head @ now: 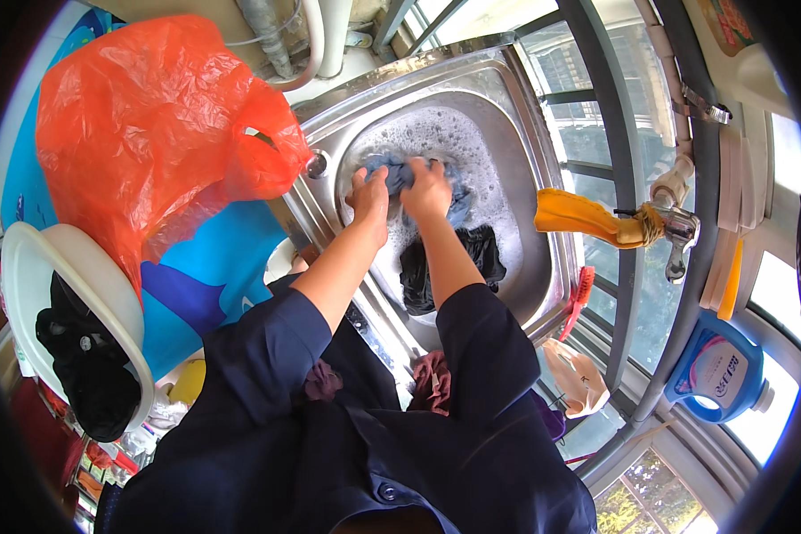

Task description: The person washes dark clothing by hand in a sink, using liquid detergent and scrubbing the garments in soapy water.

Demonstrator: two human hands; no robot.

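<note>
Both of my hands work over a stainless steel sink [541, 280] filled with sudsy water [434, 127]. A wet blue-grey cloth [397, 175] is bunched up between them, partly blurred. My left hand [370, 200] has hold of its near left side, fingers pointing away from me. Fingers curled down, my right hand [428, 190] grips the cloth's middle, and part of the fabric spreads out to its right. Nearer to me, a black wet garment [484, 250] lies in the suds beneath my right forearm, apart from both hands.
Left of the sink are an orange-red plastic bag [140, 120] and a white basin [93, 250] holding black clothing [90, 360]. At right, a tap [681, 227] carries a yellow cloth sleeve [574, 217]. A red brush [579, 297] sits by the rim; a blue detergent bottle [714, 374] stands beyond.
</note>
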